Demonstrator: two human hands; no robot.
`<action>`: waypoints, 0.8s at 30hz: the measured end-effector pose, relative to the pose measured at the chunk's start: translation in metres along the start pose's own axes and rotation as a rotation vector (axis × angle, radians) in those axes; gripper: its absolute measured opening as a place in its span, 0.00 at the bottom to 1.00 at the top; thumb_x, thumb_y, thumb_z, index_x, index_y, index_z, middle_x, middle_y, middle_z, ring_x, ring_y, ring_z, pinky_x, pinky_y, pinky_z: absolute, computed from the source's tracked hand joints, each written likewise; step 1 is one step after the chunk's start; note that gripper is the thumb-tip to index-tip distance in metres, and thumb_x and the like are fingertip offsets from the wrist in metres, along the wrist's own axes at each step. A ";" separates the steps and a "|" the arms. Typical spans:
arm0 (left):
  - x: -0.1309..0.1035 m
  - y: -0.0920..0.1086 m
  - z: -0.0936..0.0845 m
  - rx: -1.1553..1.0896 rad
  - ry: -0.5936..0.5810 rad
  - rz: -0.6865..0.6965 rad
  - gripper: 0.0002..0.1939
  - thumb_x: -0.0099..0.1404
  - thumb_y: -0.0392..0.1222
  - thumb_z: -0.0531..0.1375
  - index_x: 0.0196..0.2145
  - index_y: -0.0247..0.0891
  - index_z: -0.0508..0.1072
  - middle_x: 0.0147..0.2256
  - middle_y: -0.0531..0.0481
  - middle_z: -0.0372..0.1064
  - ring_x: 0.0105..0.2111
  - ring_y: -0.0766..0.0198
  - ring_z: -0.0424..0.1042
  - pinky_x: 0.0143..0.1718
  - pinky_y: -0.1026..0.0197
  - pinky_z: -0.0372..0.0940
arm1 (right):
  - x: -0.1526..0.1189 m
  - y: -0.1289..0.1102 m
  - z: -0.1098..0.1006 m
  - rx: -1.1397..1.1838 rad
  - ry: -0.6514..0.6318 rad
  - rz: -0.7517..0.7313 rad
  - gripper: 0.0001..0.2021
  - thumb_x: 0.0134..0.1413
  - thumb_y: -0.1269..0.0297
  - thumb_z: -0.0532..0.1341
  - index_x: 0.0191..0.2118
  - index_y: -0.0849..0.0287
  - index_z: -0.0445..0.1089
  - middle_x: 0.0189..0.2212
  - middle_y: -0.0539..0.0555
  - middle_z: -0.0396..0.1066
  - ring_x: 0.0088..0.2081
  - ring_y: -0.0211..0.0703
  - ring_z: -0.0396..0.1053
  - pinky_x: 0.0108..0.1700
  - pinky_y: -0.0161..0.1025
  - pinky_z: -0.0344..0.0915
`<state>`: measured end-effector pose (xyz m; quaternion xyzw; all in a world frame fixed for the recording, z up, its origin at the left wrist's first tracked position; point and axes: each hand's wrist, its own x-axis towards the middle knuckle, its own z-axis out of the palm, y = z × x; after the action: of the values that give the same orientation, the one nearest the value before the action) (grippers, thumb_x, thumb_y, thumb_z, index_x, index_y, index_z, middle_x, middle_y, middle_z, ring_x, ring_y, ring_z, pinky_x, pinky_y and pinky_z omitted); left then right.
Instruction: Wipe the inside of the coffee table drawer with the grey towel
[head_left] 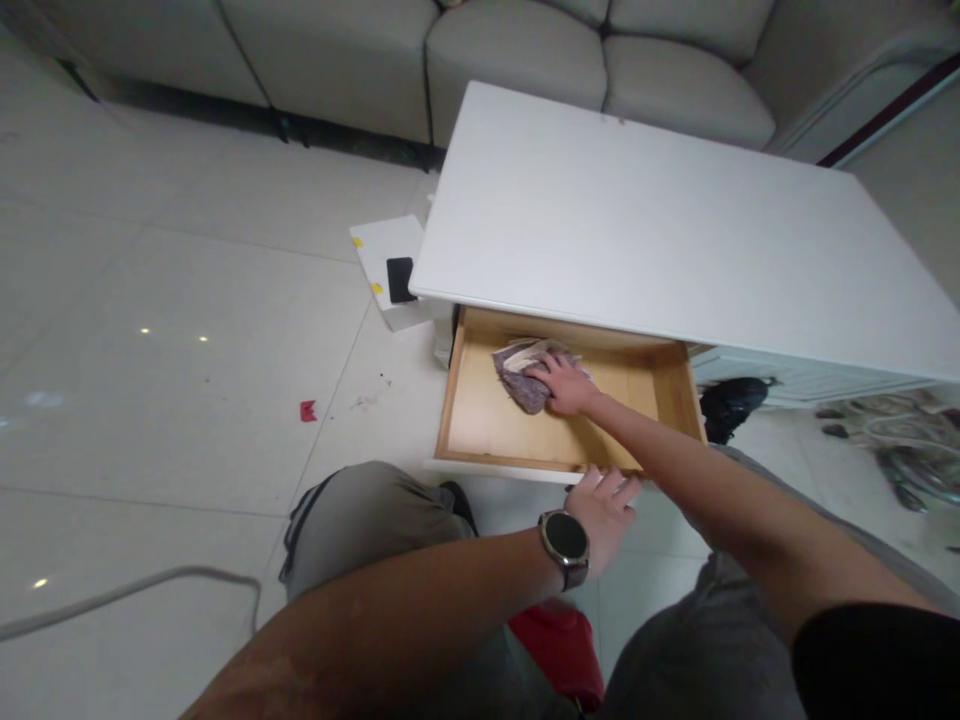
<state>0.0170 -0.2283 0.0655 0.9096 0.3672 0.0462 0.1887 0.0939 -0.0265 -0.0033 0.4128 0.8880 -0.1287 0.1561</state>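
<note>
A wooden drawer (480,425) stands pulled out from under a white table (660,230). Inside it, my right hand (566,384) presses on a crumpled grey-purple cloth (526,385) that lies on the drawer's floor toward the back left. My left hand (604,510), with a watch on its wrist, rests at the drawer's front edge; its fingers are apart and touch the rim near the middle right.
A white box (390,240) with a dark phone (400,279) stands left of the table. Behind is a grey sofa (517,65). A red scrap (307,411) and a hose (180,573) lie left, a black bag (731,405) right, a red object (562,650) between my legs.
</note>
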 end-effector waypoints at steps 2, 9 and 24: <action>0.001 0.000 0.000 0.060 0.005 0.035 0.19 0.73 0.35 0.50 0.47 0.47 0.79 0.69 0.55 0.57 0.64 0.54 0.58 0.59 0.47 0.57 | -0.026 0.037 0.006 -0.035 0.021 0.161 0.37 0.50 0.63 0.61 0.68 0.51 0.59 0.66 0.65 0.54 0.61 0.70 0.54 0.57 0.63 0.58; 0.002 0.000 0.006 0.045 0.021 0.060 0.20 0.73 0.34 0.49 0.47 0.44 0.80 0.70 0.50 0.55 0.66 0.50 0.58 0.60 0.44 0.58 | -0.130 0.115 -0.015 -0.182 0.064 0.332 0.33 0.51 0.66 0.60 0.65 0.53 0.63 0.61 0.66 0.61 0.54 0.64 0.62 0.56 0.57 0.61; 0.020 -0.017 0.005 0.027 -0.004 0.059 0.16 0.70 0.34 0.53 0.49 0.41 0.78 0.70 0.45 0.55 0.67 0.46 0.55 0.61 0.41 0.59 | -0.237 0.164 -0.034 0.175 0.055 0.426 0.32 0.38 0.68 0.58 0.56 0.59 0.71 0.49 0.60 0.70 0.47 0.55 0.73 0.51 0.46 0.69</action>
<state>0.0221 -0.2050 0.0534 0.9226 0.3406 0.0448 0.1755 0.3595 -0.0762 0.1026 0.6063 0.7702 -0.1581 0.1192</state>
